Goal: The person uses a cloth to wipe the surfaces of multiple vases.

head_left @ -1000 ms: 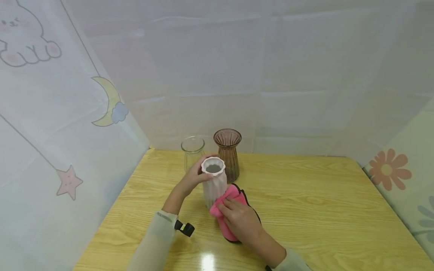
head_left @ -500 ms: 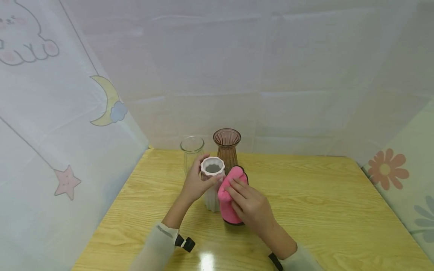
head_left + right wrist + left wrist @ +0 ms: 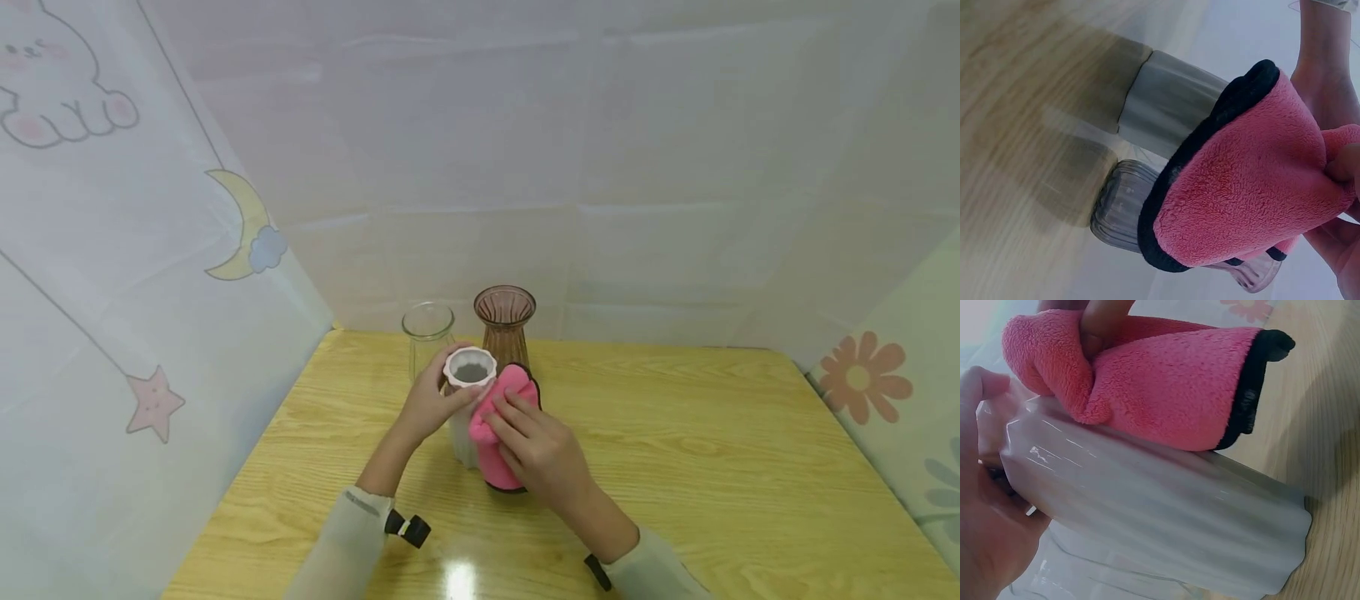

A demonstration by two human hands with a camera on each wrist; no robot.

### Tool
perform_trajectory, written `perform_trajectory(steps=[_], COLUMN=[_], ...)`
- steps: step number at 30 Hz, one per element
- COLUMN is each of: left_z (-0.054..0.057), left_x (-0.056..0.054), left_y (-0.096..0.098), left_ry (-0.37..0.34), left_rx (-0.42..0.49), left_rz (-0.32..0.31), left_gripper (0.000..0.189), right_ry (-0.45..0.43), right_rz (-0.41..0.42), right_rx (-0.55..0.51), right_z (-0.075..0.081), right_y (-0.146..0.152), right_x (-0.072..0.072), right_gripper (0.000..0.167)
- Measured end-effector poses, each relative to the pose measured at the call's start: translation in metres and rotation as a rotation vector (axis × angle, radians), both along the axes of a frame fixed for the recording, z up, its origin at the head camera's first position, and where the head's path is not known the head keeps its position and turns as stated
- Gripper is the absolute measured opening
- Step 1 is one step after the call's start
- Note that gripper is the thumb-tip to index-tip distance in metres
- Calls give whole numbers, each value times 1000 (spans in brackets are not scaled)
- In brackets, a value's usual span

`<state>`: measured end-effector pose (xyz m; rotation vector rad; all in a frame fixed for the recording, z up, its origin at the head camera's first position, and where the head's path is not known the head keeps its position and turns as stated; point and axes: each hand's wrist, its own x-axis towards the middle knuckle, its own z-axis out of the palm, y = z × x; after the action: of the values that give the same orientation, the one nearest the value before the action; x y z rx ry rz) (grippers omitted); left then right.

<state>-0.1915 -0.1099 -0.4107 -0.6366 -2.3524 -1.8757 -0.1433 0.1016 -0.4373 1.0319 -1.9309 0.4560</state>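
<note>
A white ribbed vase (image 3: 463, 437) with a scalloped rim stands upright on the table in the head view. My left hand (image 3: 429, 407) grips it around the neck, thumb on the near side. Bunched in my right hand (image 3: 543, 454) is a pink cloth (image 3: 498, 454) with black edging, pressed to the vase's right side just below the rim. In the left wrist view the cloth (image 3: 1166, 387) lies along the upper body of the glossy vase (image 3: 1166, 500). The right wrist view shows the cloth (image 3: 1241, 181) hiding much of the vase (image 3: 1169, 103).
Behind the white vase stand a clear glass vase (image 3: 427, 321) and, to its right, a purplish-brown ribbed glass vase (image 3: 505, 308). The wooden table (image 3: 712, 450) reaches back to a pale fabric backdrop (image 3: 637, 167) with printed side panels.
My right hand and the cloth have risen from the vase's lower side toward its rim, then shifted slightly left. My left hand keeps its hold on the neck, its thumb slightly shifted.
</note>
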Motion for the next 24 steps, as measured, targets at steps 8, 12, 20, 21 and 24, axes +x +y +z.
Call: perform_trajectory(steps=[8,12,20,21,24], left_z=[-2,-3,-11,-11,-12], left_x=[-7,-10,-22,-24,-27], left_y=[-5,-7,-11,-12,-13], left_ry=[-56,-95,-112,-110,-103], left_rx=[82,162,195,199,205], left_rz=[-100,-165,-221,-232,-262], left_gripper=[68,69,72,73,74], right_ry=[-7,-40,-128,-135,-158], right_rz=[-13,-22,-45,-51,-60], right_rx=[29,50,89,97,107], right_z=[-10,-18,-30,-31,-33], right_y=[-6,-9,-13,-14,-16], right_x=[6,9,16,16,17], right_gripper=[26,20,31,31,30])
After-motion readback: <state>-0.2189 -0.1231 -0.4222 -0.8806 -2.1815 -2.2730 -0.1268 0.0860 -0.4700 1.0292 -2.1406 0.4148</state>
